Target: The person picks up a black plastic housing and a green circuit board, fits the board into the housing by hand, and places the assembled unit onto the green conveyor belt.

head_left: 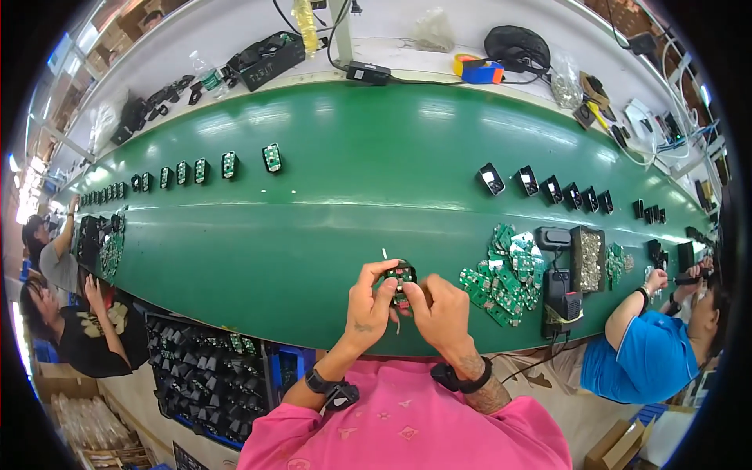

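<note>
Over the near edge of the green bench, both my hands close round a small black plastic housing with a green circuit board in it. My left hand grips its left side, thumb on the board. From the right, my right hand presses its thumb against the board's lower part. Fingers hide the housing's underside. A small white strip shows just beyond it. To the right of my hands lies a loose pile of green circuit boards.
Black housings with boards line the bench's left; black housings stand far right. Beside the pile are a black device and a tray of small metal parts. A crate of black housings sits below left. People work at both sides.
</note>
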Available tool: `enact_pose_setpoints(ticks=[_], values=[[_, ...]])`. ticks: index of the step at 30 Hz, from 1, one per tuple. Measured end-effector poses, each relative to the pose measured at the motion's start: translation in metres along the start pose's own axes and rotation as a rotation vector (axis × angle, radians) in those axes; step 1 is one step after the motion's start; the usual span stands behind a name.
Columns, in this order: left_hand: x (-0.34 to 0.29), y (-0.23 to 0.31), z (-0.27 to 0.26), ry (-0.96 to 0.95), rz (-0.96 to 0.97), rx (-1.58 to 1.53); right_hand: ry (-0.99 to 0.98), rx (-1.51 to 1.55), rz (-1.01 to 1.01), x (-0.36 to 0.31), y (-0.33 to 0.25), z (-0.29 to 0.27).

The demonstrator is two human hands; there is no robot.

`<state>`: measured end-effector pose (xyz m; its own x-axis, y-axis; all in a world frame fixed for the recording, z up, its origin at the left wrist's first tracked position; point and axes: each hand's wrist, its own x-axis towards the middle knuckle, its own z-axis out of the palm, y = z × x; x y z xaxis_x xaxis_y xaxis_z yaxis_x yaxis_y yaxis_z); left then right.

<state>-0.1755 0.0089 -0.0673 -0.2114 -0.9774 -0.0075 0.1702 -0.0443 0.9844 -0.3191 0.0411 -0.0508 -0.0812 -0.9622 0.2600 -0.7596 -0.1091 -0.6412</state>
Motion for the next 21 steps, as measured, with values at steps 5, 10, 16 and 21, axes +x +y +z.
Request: enact_pose_setpoints(ticks=[5, 10, 16, 21], values=[[-0.003, -0.004, 0.006, 0.043, 0.044, 0.189, -0.100, 0.461, 0.154, 0.002, -0.009, 0.000], [-0.001, -0.002, 0.001, -0.004, -0.052, 0.162, -0.074, 0.485, 0.117, 0.002, -0.003, 0.008], [-0.005, -0.018, -0.004, 0.019, 0.114, 0.362, -0.025, 0.579, 0.089, 0.002, 0.000, 0.020], [-0.006, -0.026, -0.008, 0.083, 0.316, 0.455, -0.045, 0.609, 0.011, 0.000, 0.006, 0.024]])
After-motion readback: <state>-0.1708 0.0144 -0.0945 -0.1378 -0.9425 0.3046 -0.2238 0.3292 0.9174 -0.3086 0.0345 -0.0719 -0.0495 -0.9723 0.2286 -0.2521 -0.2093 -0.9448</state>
